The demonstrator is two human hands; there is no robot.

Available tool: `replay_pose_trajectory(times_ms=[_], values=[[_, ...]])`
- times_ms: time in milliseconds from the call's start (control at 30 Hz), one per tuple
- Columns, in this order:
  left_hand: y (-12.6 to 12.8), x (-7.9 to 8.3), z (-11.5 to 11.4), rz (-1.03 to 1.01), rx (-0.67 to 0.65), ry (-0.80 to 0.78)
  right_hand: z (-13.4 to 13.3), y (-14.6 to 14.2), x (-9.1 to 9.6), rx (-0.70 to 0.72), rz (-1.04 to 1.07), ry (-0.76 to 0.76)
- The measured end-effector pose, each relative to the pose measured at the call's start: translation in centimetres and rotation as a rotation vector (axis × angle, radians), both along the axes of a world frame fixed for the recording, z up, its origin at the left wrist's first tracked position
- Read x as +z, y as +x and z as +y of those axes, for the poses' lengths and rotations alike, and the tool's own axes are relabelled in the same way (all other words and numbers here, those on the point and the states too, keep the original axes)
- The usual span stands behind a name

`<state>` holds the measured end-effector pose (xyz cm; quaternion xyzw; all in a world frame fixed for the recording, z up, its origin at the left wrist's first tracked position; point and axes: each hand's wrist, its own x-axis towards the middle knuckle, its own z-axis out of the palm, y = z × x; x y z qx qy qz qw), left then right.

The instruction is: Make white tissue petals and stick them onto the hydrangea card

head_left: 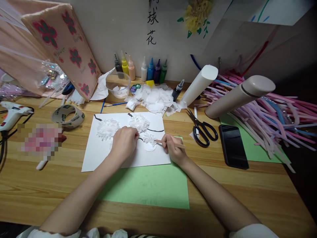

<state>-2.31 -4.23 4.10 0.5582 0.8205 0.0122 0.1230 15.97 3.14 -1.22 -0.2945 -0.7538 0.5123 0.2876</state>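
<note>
A white sheet of paper [99, 155] lies on the wooden desk over a green sheet [153, 186]. Two fluffy white tissue flowers [107, 128] are stuck on it, with black drawn stems, and a third small one [149, 138] sits over a white circle. My left hand [123, 142] rests on the paper with its fingers curled, pinching at something beside the small flower that I cannot make out. My right hand [173, 148] grips a thin wooden stick [170, 143] whose tip touches the small flower.
Black scissors [203, 129] and a black phone [232, 145] lie to the right, beside a heap of pink strips [269, 112] and a lamp [239, 96]. Paint bottles [148, 70], a clear bowl [118, 84] and tissue scraps [155, 97] stand behind. Tape roll [68, 115] and glue gun [12, 114] lie left.
</note>
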Motion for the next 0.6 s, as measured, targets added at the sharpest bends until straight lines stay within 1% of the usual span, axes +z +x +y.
replay_pose_trajectory(times_ms=[100,233,300,467,600], values=[[0.0,0.1,0.1,0.008,0.002,-0.011,-0.1,-0.6,0.2,-0.074,-0.004,-0.087],[0.0,0.1,0.3,0.015,0.011,-0.035,-0.4,-0.7,-0.2,-0.124,0.047,-0.163],[0.0,0.1,0.3,0.010,0.011,-0.042,-0.5,-0.4,-0.5,-0.141,0.074,-0.153],[-0.1,0.1,0.3,0.008,0.007,-0.033,-0.6,0.2,-0.7,-0.174,0.099,-0.059],[0.0,0.1,0.3,0.006,0.007,-0.035,-0.5,0.3,-0.7,-0.193,0.100,-0.042]])
